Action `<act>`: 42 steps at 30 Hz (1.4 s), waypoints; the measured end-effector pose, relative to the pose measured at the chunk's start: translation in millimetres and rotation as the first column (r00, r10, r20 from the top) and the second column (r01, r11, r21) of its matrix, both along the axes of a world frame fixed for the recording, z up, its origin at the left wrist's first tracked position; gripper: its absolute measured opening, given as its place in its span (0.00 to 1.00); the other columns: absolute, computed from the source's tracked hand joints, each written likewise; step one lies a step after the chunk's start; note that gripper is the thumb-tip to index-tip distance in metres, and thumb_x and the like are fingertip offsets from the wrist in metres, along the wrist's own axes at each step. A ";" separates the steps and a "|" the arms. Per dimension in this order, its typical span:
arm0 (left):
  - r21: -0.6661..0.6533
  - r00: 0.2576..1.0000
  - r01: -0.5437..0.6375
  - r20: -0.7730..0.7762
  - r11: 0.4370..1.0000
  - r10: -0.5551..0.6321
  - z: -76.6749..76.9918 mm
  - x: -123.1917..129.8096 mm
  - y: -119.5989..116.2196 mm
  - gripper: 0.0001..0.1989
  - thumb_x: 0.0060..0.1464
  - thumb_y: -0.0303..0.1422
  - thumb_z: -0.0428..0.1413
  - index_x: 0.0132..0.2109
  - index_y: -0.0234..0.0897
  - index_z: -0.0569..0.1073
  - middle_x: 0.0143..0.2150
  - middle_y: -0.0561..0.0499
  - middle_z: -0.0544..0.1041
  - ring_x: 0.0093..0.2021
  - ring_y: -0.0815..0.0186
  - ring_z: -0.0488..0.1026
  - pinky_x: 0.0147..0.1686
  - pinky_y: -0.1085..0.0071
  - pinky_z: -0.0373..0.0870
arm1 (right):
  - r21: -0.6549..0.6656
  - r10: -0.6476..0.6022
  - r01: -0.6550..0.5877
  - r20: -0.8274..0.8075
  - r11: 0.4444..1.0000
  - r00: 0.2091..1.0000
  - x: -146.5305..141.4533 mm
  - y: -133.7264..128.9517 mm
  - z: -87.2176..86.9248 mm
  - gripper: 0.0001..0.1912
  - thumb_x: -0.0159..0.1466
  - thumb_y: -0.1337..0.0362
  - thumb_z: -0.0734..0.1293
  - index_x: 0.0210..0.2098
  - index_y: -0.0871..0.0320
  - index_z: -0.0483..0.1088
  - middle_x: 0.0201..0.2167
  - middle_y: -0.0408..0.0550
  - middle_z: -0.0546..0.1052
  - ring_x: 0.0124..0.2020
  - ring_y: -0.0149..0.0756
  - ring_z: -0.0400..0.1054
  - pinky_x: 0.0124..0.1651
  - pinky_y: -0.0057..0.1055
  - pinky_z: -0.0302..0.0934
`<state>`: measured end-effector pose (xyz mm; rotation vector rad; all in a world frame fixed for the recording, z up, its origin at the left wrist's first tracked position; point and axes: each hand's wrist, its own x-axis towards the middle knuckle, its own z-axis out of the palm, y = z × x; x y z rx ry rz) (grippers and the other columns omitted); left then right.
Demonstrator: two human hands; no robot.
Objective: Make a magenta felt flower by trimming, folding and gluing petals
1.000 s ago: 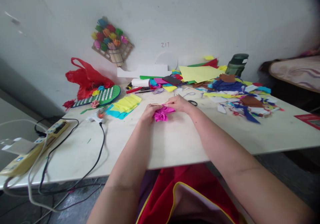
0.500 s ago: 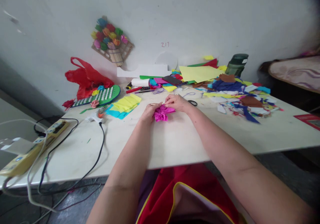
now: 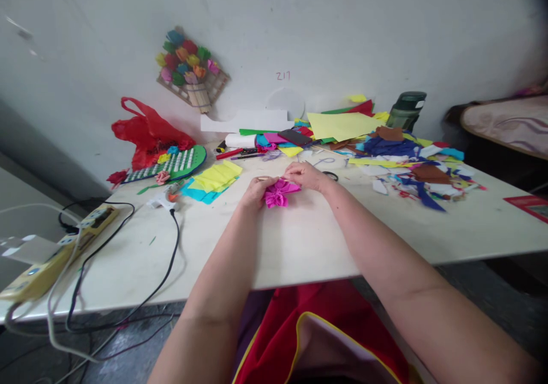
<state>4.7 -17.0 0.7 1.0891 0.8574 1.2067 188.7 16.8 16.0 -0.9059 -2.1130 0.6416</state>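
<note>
A gathered piece of magenta crepe paper [image 3: 279,193] is held over the white table [image 3: 299,241], close to its middle. My left hand [image 3: 257,192] is closed on its left side. The fingers of my right hand [image 3: 303,175] are pinched at its upper edge, near the left fingertips. Yellow paper sheets [image 3: 217,176] lie on blue paper [image 3: 201,193] to the left of my hands. Black-handled scissors [image 3: 330,175] lie partly hidden behind my right wrist.
Paper scraps [image 3: 428,173] and a green bottle [image 3: 405,111] are at the right. A glue gun [image 3: 165,200] with its black cord, a power strip [image 3: 64,253], a green board [image 3: 188,161] and a red bag [image 3: 148,130] occupy the left. Pens [image 3: 248,154] lie behind.
My right hand has shifted slightly to the right along the upper edge of the magenta paper, covering more of the scissors. My left hand keeps its hold almost unmoved.
</note>
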 end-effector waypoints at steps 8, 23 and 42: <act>-0.011 1.000 0.015 -0.007 1.000 -0.015 -2.2 -1.9 3.3 0.13 0.32 0.34 0.68 0.22 0.31 0.73 0.20 0.50 0.72 0.21 0.71 0.67 0.24 0.74 0.61 | -0.015 0.024 -0.025 -0.025 1.000 0.999 3.1 2.4 -1.2 0.08 0.56 0.66 0.68 0.34 0.57 0.80 0.35 0.48 0.76 0.35 0.31 0.68 0.40 0.29 0.63; -0.028 1.000 0.015 -0.017 1.000 -0.016 1.5 -2.0 1.4 0.14 0.29 0.30 0.68 0.26 0.29 0.75 0.22 0.49 0.74 0.22 0.70 0.68 0.25 0.73 0.62 | 0.026 -0.017 0.016 0.023 1.000 1.000 7.7 11.8 -8.0 0.10 0.55 0.58 0.70 0.30 0.58 0.79 0.33 0.49 0.77 0.35 0.34 0.69 0.39 0.29 0.61; 0.072 0.993 0.111 -0.037 0.991 -0.109 -2.9 -6.5 4.7 0.14 0.30 0.32 0.70 0.27 0.31 0.77 0.28 0.47 0.76 0.28 0.68 0.72 0.31 0.72 0.66 | -0.354 0.040 -0.036 0.005 0.934 0.999 17.7 1.9 -5.5 0.17 0.54 0.58 0.70 0.41 0.58 0.79 0.33 0.45 0.76 0.16 0.19 0.54 0.18 0.23 0.50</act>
